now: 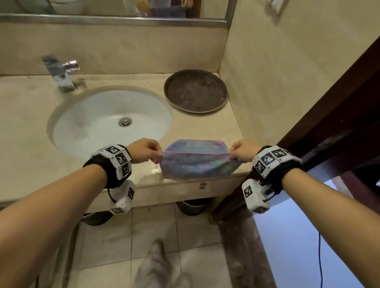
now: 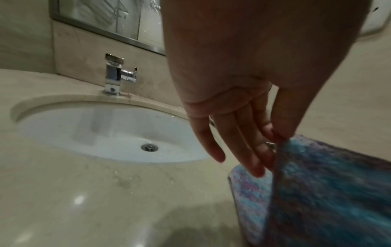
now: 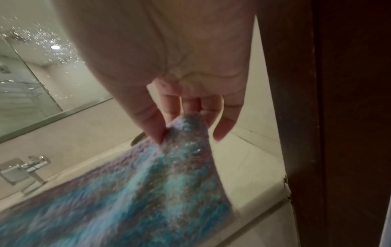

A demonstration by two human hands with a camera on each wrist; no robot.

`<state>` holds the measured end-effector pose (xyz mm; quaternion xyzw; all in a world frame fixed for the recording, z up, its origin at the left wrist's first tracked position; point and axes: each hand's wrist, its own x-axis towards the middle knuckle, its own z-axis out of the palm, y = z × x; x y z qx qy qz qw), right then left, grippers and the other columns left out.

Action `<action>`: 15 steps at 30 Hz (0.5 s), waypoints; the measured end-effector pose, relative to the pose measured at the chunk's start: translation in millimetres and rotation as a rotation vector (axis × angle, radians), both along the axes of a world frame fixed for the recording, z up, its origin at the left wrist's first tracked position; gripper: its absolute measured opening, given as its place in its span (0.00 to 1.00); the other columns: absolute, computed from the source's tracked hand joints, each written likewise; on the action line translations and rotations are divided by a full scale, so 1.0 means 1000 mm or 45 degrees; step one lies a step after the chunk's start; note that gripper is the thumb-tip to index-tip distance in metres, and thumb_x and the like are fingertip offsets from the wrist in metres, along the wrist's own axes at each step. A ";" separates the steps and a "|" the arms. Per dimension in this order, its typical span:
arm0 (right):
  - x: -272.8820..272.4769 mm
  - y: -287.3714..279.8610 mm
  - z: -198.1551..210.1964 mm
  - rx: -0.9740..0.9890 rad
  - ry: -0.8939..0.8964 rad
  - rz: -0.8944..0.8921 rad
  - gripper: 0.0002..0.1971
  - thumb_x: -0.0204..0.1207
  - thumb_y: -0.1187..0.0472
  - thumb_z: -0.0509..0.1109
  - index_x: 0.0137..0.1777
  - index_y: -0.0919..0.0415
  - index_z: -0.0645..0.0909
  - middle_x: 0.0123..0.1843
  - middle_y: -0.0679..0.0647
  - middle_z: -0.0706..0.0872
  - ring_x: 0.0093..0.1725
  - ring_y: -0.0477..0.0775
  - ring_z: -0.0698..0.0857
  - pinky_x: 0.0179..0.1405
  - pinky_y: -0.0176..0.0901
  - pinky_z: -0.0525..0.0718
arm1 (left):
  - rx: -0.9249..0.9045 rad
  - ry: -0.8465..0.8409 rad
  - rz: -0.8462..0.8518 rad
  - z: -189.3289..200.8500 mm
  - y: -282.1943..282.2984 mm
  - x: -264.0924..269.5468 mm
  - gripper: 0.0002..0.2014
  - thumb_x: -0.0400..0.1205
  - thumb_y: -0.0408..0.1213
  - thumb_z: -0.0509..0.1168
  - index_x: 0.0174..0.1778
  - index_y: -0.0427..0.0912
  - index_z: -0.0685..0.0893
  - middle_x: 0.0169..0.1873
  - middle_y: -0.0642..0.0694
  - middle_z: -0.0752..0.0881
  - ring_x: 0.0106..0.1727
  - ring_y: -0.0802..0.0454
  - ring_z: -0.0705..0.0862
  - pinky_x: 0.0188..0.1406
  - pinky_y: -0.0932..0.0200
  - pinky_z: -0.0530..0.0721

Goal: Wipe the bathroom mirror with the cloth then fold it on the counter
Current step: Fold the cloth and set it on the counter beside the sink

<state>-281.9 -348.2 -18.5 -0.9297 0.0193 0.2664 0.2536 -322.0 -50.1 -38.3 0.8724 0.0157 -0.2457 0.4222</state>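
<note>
Head view: the left hand (image 1: 143, 150) and right hand (image 1: 243, 152) each pinch one end of the blue-purple cloth (image 1: 197, 159), stretched between them over the counter (image 1: 20, 135) front edge, right of the sink (image 1: 111, 120); the mirror (image 1: 104, 0) is cut off above. Left wrist view: thumb and a fingertip nip the cloth's corner, other fingers (image 2: 213, 142) hanging straight; fabric blurred. Right wrist view: thumb and fingers pinch a bunched corner; the far end runs out of frame.
</note>
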 end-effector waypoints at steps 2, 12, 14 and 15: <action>0.005 0.001 -0.013 0.046 -0.147 -0.081 0.03 0.72 0.70 0.71 0.39 0.64 0.83 0.34 0.55 0.82 0.39 0.52 0.79 0.31 0.38 0.73 | 0.046 -0.080 0.090 -0.008 -0.005 0.008 0.10 0.81 0.28 0.63 0.35 0.43 0.78 0.35 0.44 0.84 0.33 0.58 0.85 0.28 0.72 0.76; 0.048 0.016 -0.082 0.075 -0.428 -0.355 0.08 0.75 0.66 0.70 0.37 0.53 0.80 0.39 0.53 0.83 0.43 0.54 0.81 0.49 0.48 0.81 | 0.146 -0.224 0.464 -0.065 -0.021 0.053 0.03 0.81 0.32 0.58 0.45 0.44 0.76 0.46 0.40 0.84 0.47 0.45 0.80 0.45 0.59 0.73; 0.056 0.016 -0.088 0.065 -0.447 -0.371 0.04 0.75 0.66 0.70 0.44 0.58 0.84 0.42 0.57 0.86 0.44 0.54 0.82 0.50 0.46 0.81 | 0.101 -0.209 0.487 -0.071 -0.024 0.060 0.03 0.81 0.33 0.58 0.46 0.44 0.75 0.44 0.41 0.83 0.47 0.45 0.80 0.47 0.56 0.76; 0.059 0.015 -0.090 0.056 -0.456 -0.372 0.03 0.75 0.66 0.70 0.45 0.59 0.85 0.44 0.58 0.87 0.45 0.56 0.82 0.50 0.46 0.81 | 0.070 -0.189 0.487 -0.073 -0.026 0.064 0.03 0.80 0.33 0.59 0.45 0.45 0.75 0.43 0.43 0.82 0.46 0.45 0.80 0.48 0.55 0.77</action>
